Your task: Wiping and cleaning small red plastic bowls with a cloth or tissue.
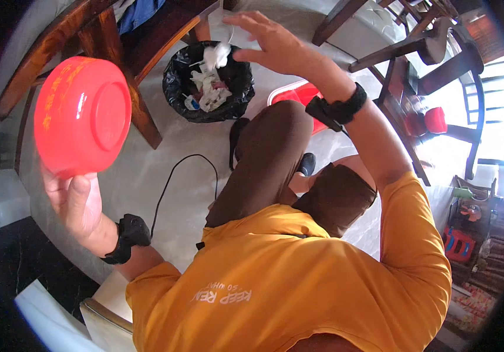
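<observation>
To drop the scrap cleanly, it would be best to let it go over the middle of the bin (pixel 173 91), with the fingers well spread so that nothing clings to the skin. The white tissue (pixel 216 56) is blurred and shows over the far side of the bin's mouth, just beside the right hand (pixel 276 44); whether a fingertip touches it cannot be told. Crumpled tissues (pixel 211 94) lie inside the black bag that lines the bin, so a low, gentle release seems wiser than a flick. Meanwhile the red bowl (pixel 81 117) is best kept out to the side, clear of the wooden leg (pixel 141 114) near it; its smooth, glossy wall could slip, so a steady hold matters.

The right hand stands open above the bin, its fingers apart and no firm hold visible. The left hand (pixel 76 205) is closed on the lower edge of the bowl, thumb toward the camera; the other fingers are partly hidden, so how far they wrap round cannot be told. The bowl is held up at the person's left, tipped on its side, its round foot facing right. A black cable (pixel 167 182) curves over the floor (pixel 128 193) between the left wrist and the bin.
</observation>
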Demonstrator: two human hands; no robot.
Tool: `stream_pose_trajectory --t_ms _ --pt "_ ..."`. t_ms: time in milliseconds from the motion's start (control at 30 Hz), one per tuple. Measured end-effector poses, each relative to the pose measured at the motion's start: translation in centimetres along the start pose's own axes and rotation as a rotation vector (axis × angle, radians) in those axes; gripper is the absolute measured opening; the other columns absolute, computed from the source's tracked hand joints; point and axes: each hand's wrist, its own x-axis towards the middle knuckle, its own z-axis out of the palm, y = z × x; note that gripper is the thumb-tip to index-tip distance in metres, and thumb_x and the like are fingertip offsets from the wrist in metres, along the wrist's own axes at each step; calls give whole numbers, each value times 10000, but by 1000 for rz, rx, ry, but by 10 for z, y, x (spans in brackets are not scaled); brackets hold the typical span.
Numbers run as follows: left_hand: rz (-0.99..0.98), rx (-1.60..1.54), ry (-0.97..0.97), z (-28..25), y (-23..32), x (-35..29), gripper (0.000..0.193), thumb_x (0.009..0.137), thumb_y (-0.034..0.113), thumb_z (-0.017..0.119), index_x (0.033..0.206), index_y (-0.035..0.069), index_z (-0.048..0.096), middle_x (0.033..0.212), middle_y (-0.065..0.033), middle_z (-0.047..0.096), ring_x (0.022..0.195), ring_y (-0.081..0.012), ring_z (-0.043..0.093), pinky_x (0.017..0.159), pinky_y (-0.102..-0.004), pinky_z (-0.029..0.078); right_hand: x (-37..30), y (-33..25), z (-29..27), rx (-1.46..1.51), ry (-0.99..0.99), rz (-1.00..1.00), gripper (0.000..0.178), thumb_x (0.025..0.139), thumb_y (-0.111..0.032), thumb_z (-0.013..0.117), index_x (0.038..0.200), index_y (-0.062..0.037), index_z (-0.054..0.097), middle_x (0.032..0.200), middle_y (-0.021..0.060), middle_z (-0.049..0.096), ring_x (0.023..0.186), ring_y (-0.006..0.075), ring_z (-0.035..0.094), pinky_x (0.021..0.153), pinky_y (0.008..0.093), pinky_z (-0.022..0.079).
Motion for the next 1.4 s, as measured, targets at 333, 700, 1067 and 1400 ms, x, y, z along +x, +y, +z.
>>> stream_pose_trajectory --t_ms 333,700,1067,1400 --pt "-255 68 -220 77 -39 47 342 851 61 680 1162 22 543 1068 -50 626 952 -101 580 843 -253 452 -35 -18 -98 60 82 325 269 849 -83 681 1117 -90 667 796 49 684 760 111 657 716 277 535" --pt "-537 67 -1115 268 -40 124 247 888 41 652 1122 -4 587 989 -6 629 908 -70 577 818 -237 470 -130 -66 -175 630 49 398 533 941 -444 567 1276 -29 542 1024 129 639 1014 241 604 905 379 459" --pt "-451 65 -1323 435 -84 219 259 917 80 615 1160 12 556 1041 -8 635 947 -75 582 875 -249 472 -181 28 -299 279 340 447 199 945 -199 577 995 -12 622 896 25 620 865 116 568 738 273 465" --pt "289 416 -963 545 -196 389 287 949 247 545 1124 25 595 922 -31 656 835 -95 591 802 -245 463 -111 392 -524 -181 389 313 299 897 -123 569 1166 -2 524 1050 121 586 985 209 555 862 346 437"
